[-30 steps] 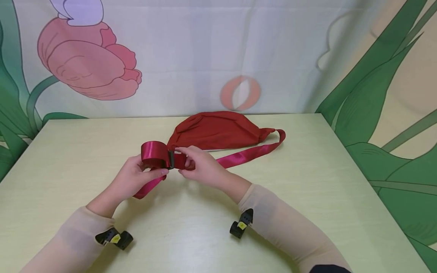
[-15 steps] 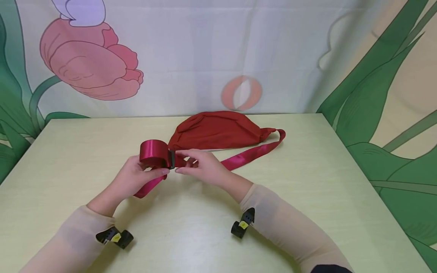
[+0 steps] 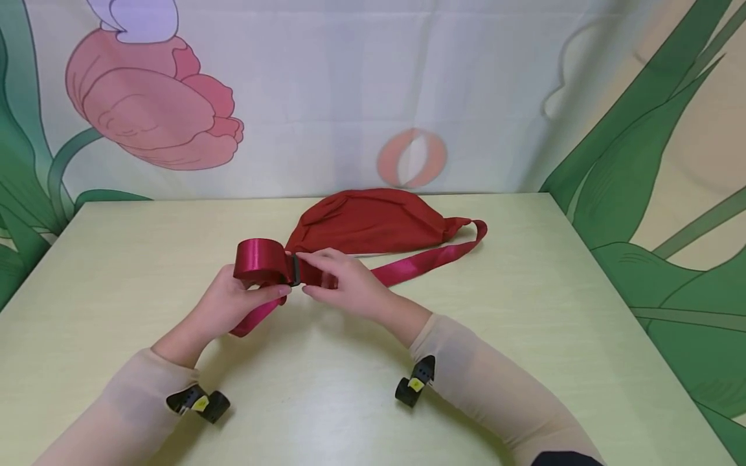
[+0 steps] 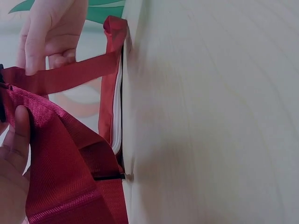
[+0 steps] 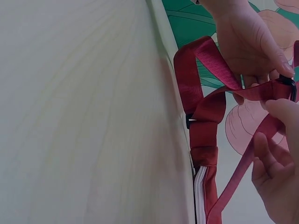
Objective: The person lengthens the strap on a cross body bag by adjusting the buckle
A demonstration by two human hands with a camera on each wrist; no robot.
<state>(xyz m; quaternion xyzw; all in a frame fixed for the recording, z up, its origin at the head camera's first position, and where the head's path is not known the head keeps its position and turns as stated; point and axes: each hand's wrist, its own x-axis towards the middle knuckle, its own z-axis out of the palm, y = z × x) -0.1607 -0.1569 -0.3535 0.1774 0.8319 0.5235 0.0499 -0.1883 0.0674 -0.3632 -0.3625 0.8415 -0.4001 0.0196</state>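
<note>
A red belt bag (image 3: 373, 223) lies at the back of the table, its strap (image 3: 431, 259) curving round in front from the right end. My left hand (image 3: 233, 301) pinches the strap beside a black buckle (image 3: 295, 268), thumb in front. Above that hand the webbing stands up in a wide loop (image 3: 259, 259). To the buckle's right, my right hand (image 3: 355, 285) holds the strap between thumb and fingers; some fingertips are hidden behind the webbing. A second black fitting (image 5: 188, 121) joins the strap near the bag's end in the right wrist view.
The pale wooden table (image 3: 326, 401) extends in front of both arms. Behind its far edge hangs a white cloth (image 3: 326, 90) printed with flowers and leaves. A small black camera is strapped to each forearm.
The strap loop has shifted slightly left. My right hand came in close to the buckle, then drew back a little to the right along the strap. The bag has stayed put.
</note>
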